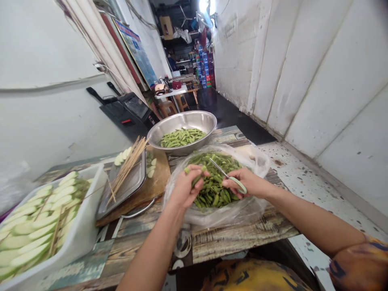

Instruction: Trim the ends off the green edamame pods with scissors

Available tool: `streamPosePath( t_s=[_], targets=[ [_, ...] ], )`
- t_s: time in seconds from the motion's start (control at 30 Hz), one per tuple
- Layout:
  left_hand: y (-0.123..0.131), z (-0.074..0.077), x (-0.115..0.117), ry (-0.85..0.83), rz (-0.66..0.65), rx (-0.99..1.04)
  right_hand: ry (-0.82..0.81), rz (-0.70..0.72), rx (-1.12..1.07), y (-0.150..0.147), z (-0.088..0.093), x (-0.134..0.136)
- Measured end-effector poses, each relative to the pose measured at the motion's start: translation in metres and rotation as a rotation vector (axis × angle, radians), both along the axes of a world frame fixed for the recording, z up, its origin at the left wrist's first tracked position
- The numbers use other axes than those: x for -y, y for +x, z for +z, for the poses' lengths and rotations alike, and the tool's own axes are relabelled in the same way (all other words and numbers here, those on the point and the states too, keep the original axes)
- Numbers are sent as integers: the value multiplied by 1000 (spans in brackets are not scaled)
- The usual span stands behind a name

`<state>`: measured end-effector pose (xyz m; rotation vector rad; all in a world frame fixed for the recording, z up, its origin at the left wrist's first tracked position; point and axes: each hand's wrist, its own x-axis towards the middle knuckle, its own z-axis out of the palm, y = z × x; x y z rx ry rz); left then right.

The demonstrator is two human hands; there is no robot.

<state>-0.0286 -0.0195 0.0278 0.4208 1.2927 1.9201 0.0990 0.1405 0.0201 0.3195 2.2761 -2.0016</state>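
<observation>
Trimming seems in hand: the left hand (185, 188) has its fingers curled closed round pods (196, 180) above the bag (218, 220), the right hand (250, 182) is wrapped round scissors (239, 185), and the next snip likely calls for steadying a pod tip

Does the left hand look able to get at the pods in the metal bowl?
Probably yes: the pods lie uncovered in the metal bowl, just beyond the plastic bag, and nothing seems to block the left hand, though it is holding other pods.
</observation>
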Motion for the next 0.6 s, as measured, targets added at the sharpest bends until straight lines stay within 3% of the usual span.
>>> streamPosePath(
  t_s=[0.1, 0.17, 0.27, 0.43, 0.53, 0.6],
  targets=[
    [-13, 3, 3, 60, 29, 141, -22, -38, 9, -2, 2, -2],
    [-19, 3, 5, 31, 98, 86, -31, -52, 15, -3, 2, -3],
    [-21, 3, 10, -193, 129, -273, -38, -68, 15, -3, 2, -4],
    [-19, 6, 23, -750, -207, -1082, -37, -47, 1, -3, 0, -6],
    [-19, 2, 24, -946, -208, -1292, -18, -25, 8, -4, -2, -6],
    [-21, -2, 23, -954, -227, -1321, -1, -13, 23, -4, -2, -6]
  ],
)
